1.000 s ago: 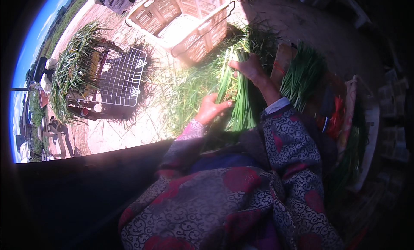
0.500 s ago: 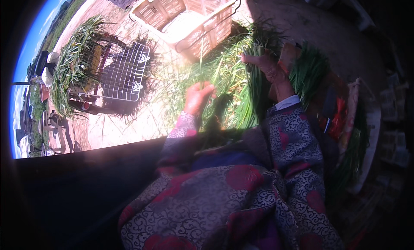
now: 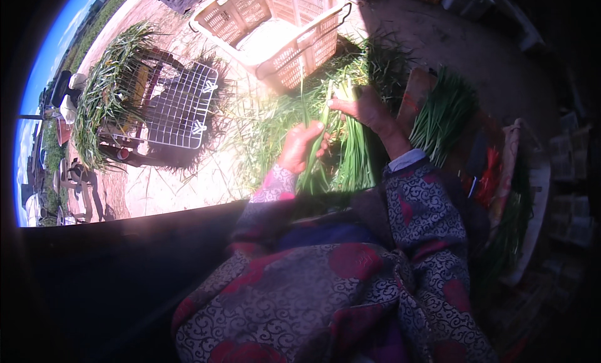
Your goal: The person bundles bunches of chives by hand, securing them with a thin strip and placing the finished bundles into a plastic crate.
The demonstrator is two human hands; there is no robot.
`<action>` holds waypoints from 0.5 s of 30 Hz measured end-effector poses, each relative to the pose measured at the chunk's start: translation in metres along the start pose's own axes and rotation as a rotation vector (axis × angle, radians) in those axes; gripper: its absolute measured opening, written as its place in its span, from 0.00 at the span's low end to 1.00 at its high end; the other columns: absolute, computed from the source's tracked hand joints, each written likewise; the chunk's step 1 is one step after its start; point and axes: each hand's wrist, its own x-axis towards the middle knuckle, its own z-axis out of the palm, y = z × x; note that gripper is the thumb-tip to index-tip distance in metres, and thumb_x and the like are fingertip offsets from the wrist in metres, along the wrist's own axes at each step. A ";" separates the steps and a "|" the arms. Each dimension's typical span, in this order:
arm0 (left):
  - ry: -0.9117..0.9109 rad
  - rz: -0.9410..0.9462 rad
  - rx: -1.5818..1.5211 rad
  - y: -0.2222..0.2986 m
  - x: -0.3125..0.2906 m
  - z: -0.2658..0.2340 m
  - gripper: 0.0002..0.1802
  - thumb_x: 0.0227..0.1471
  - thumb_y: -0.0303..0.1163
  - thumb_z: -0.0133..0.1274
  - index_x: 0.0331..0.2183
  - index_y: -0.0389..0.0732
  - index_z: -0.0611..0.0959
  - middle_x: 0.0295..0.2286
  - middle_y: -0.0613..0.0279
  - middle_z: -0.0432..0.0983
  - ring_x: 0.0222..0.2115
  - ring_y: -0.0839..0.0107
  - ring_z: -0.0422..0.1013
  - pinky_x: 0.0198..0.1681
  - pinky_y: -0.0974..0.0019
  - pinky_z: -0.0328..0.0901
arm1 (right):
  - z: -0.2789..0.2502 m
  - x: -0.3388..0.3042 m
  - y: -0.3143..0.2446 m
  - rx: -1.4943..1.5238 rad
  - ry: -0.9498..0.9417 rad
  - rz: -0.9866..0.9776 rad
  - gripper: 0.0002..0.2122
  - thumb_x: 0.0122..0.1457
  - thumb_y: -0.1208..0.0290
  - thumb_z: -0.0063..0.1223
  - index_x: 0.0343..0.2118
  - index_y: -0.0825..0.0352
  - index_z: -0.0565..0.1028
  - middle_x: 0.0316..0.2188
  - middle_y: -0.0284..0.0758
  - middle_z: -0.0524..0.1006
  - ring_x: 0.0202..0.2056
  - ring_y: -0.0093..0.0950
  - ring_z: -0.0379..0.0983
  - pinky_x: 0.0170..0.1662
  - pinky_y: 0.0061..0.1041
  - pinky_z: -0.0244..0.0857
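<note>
Long, thin green leaves that look like garlic chives hang as a bunch (image 3: 355,153) from my right hand (image 3: 374,114). That hand is closed round the pale stem ends, its thumb pointing left. Close by on the left, my left hand (image 3: 300,149) pinches a few chive leaves (image 3: 315,161) between thumb and fingers. The tips of both lots hang down toward my lap. Loose leaves and trimmings (image 3: 266,128) lie spread on the ground beneath and beyond my hands.
A pale plastic crate (image 3: 297,59) with wire handles stands ahead. To the left, a metal-grid cart (image 3: 181,106) carries a heap of grassy leaves (image 3: 116,87). At my right lies another green bunch (image 3: 441,112), beside red material (image 3: 490,175). A dark edge (image 3: 138,244) runs across the lower left.
My right hand has moved left with its bunch, toward my left hand. The left hand has shifted slightly right, and leaves now show clearly in its grip.
</note>
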 end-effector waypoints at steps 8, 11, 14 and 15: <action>0.268 0.242 0.475 -0.002 -0.007 0.011 0.09 0.55 0.31 0.58 0.34 0.35 0.81 0.24 0.61 0.78 0.20 0.76 0.72 0.21 0.74 0.64 | 0.001 0.006 0.024 0.061 0.047 -0.085 0.10 0.51 0.68 0.63 0.23 0.70 0.78 0.18 0.35 0.77 0.21 0.23 0.73 0.26 0.26 0.66; 0.283 0.256 0.470 -0.004 0.000 -0.013 0.09 0.55 0.30 0.60 0.36 0.36 0.81 0.24 0.62 0.79 0.18 0.78 0.72 0.19 0.76 0.63 | -0.008 0.004 0.010 0.246 0.046 0.041 0.09 0.50 0.67 0.64 0.23 0.66 0.78 0.18 0.31 0.75 0.21 0.21 0.71 0.26 0.24 0.65; 0.287 0.158 0.378 0.000 -0.001 -0.019 0.10 0.56 0.31 0.58 0.37 0.35 0.80 0.25 0.59 0.79 0.18 0.76 0.72 0.19 0.74 0.64 | -0.026 -0.011 -0.012 0.471 0.136 0.145 0.09 0.50 0.65 0.66 0.23 0.63 0.78 0.19 0.26 0.75 0.21 0.19 0.70 0.26 0.22 0.64; 0.278 0.128 0.366 0.000 0.000 -0.019 0.10 0.56 0.31 0.58 0.37 0.34 0.80 0.25 0.58 0.79 0.18 0.76 0.72 0.19 0.74 0.64 | -0.034 -0.005 0.006 0.486 0.178 0.151 0.09 0.50 0.64 0.66 0.24 0.62 0.78 0.19 0.25 0.75 0.21 0.18 0.70 0.26 0.22 0.64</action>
